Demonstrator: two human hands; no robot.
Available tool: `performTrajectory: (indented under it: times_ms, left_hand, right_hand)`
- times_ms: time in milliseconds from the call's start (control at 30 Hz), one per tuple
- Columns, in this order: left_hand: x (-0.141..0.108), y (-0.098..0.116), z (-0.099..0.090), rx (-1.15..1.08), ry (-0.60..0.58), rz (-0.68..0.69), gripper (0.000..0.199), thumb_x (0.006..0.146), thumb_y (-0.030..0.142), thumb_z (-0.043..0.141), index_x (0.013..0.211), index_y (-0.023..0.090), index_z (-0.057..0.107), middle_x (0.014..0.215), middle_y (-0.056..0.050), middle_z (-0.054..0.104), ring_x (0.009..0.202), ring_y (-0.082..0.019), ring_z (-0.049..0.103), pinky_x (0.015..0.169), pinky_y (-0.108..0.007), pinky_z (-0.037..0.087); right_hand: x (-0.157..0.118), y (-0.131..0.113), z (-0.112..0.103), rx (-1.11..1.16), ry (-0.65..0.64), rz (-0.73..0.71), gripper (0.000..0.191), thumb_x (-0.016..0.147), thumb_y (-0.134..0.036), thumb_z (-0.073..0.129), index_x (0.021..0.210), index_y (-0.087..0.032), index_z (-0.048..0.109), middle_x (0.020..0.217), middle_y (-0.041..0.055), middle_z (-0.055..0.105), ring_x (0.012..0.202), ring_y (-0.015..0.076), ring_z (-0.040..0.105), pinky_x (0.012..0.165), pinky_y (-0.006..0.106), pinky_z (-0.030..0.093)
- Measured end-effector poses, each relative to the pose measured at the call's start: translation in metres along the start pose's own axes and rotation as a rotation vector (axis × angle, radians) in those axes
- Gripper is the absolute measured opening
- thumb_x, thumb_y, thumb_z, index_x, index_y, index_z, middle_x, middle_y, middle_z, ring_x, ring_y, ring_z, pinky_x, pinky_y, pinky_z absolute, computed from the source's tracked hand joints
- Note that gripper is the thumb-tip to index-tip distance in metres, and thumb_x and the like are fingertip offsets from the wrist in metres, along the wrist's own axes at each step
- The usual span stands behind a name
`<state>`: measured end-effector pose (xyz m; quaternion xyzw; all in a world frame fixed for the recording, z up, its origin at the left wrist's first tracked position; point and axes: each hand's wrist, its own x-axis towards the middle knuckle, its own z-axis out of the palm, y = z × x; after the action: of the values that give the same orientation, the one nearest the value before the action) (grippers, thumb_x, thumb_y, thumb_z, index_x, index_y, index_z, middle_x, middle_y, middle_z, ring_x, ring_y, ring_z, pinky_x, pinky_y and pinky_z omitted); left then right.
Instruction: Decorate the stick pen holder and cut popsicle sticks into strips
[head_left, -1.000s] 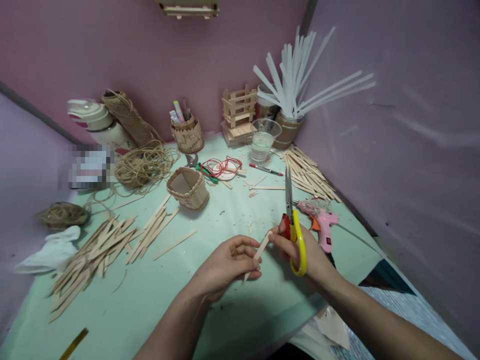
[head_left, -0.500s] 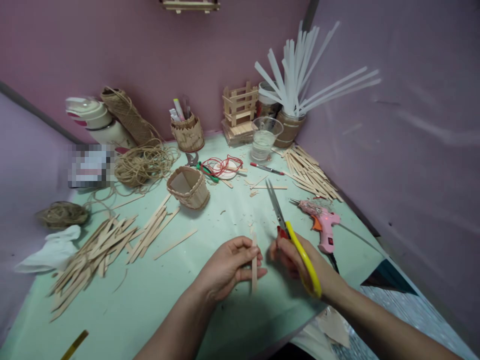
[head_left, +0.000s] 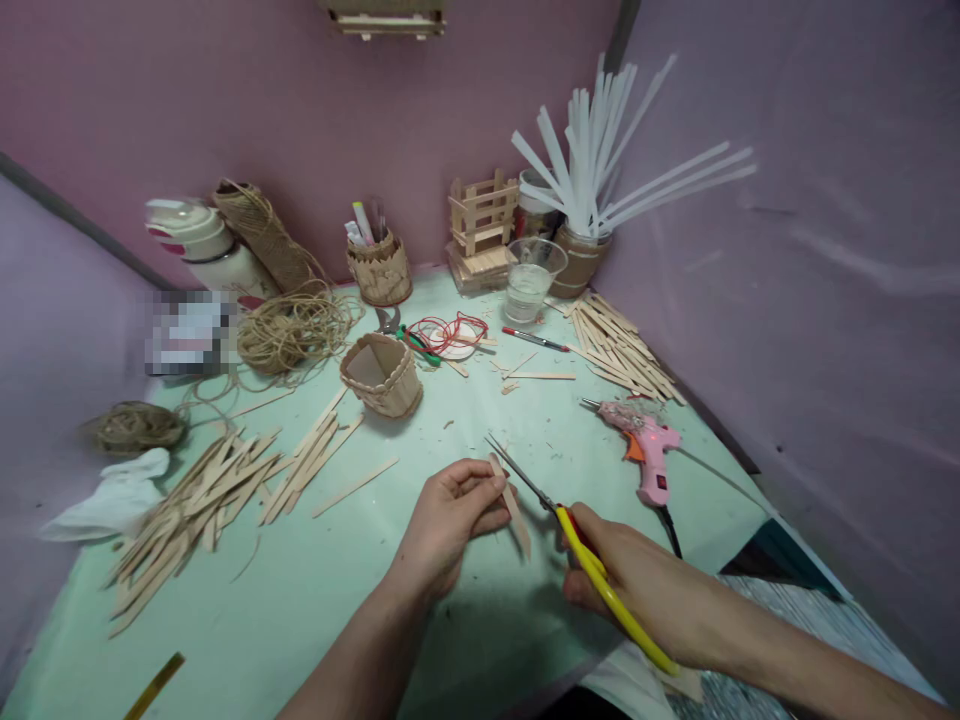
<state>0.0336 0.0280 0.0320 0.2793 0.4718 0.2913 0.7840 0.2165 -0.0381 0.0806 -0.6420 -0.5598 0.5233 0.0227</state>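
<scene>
Between the thumb and fingers of my left hand (head_left: 454, 515) is a flat wooden craft stick (head_left: 517, 520), tilted, its lower end cut to a slanted point. My right hand (head_left: 630, 585) is wrapped round the yellow-handled scissors (head_left: 536, 487). Their long blades point up and left, close by the stick's upper end; whether they touch it I cannot tell. Beyond my left hand stands a small square basket (head_left: 386, 385) with wooden sides and a braided rim. To the right of the scissors lies a pink glue gun (head_left: 637, 440) with an orange trigger.
Loose craft sticks lie in piles on the left (head_left: 195, 500) and the right (head_left: 619, 345). A clear cup of liquid (head_left: 529, 290) stands at the back, near a jar of white sticks (head_left: 585, 260). Tangled twine (head_left: 285, 330), green-handled pruners (head_left: 420, 345) and a red pen (head_left: 534, 338) lie about.
The craft stick has gone from upright to slanted in my left hand. My right hand has moved down and right, and the scissors have swung leftward, their tips now near the stick's top.
</scene>
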Motion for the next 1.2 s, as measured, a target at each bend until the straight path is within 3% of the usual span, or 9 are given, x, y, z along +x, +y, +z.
performTrajectory:
  times_ms: [467, 1200]
  left_hand:
    - [-0.0038, -0.0011, 0.0025, 0.037, -0.053, 0.025, 0.027, 0.067, 0.031, 0.076, 0.078, 0.012, 0.06, 0.079, -0.004, 0.063, 0.073, -0.015, 0.063, 0.073, -0.034, 0.055]
    - [-0.0024, -0.0028, 0.0011, 0.19, -0.046, 0.001, 0.025, 0.069, 0.034, 0.073, 0.076, 0.011, 0.064, 0.072, -0.004, 0.062, 0.067, -0.014, 0.061, 0.071, -0.033, 0.056]
  right_hand:
    - [-0.0053, -0.003, 0.0033, -0.054, 0.003, 0.036, 0.028, 0.076, -0.042, 0.062, 0.088, -0.022, 0.047, 0.084, 0.001, 0.06, 0.075, 0.0192, 0.054, 0.065, 0.03, 0.035]
    - [-0.0071, -0.0036, 0.0033, -0.03, -0.077, 0.07, 0.032, 0.076, -0.046, 0.06, 0.087, -0.022, 0.044, 0.077, 0.0005, 0.058, 0.068, 0.0173, 0.051, 0.059, 0.027, 0.033]
